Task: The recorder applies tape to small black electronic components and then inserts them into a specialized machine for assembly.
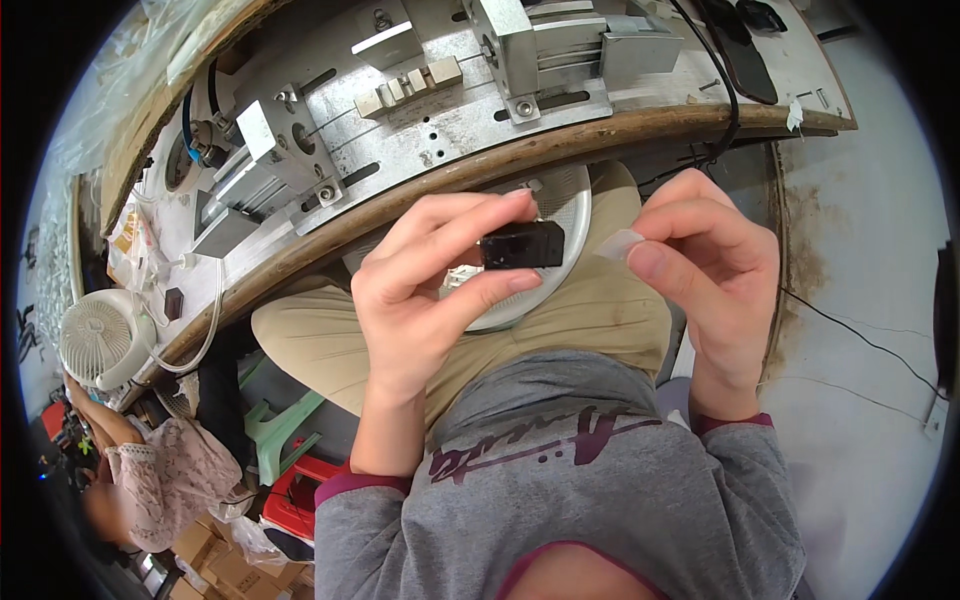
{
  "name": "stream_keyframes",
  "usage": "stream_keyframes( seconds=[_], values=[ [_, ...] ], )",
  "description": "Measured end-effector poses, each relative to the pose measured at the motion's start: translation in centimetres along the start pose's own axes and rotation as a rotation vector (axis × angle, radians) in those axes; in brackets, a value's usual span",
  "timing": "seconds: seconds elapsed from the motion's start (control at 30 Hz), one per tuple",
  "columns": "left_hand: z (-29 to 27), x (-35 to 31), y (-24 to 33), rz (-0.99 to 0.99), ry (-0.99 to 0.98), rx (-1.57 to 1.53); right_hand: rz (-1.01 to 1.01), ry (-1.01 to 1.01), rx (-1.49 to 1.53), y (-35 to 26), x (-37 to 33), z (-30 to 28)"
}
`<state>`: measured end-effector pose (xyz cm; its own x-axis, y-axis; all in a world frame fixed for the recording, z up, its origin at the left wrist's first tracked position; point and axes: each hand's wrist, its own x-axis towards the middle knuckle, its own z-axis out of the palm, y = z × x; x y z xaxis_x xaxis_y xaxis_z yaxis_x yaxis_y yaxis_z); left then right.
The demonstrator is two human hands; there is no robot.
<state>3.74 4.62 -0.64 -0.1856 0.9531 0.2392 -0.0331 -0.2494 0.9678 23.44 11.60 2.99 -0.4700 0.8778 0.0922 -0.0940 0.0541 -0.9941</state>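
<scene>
Between the thumb and fingers of my left hand (425,270) is a small glossy black block-shaped part (523,246), held level above my lap. My right hand (705,265) pinches a thin whitish piece of film or paper (618,244) between thumb and forefinger, a short way to the right of the black part and apart from it. Under my left hand a round pale basin (572,215) rests on my lap, partly hidden by the hand; small light pieces show inside it.
Ahead runs a workbench with a curved wooden edge (480,165). On it stands a metal clamping fixture (400,95) with several blocks. A black cable (733,90) hangs over the edge. At the left are a white fan (105,338), a red stool (300,495) and another person's lace sleeve (175,480).
</scene>
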Motion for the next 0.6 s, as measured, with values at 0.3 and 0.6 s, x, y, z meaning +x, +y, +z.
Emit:
stream_keyframes(
  seconds=[0.3,0.6],
  values=[
    [-0.1,-0.3,0.7,0.116,-0.061,0.197,0.099,-0.181,-0.304,-2.1,1.2,1.2],
    [-0.1,0.2,0.9,0.234,-0.029,0.287,0.039,-0.206,-0.399,-2.2,2.0,1.8]
  ],
)
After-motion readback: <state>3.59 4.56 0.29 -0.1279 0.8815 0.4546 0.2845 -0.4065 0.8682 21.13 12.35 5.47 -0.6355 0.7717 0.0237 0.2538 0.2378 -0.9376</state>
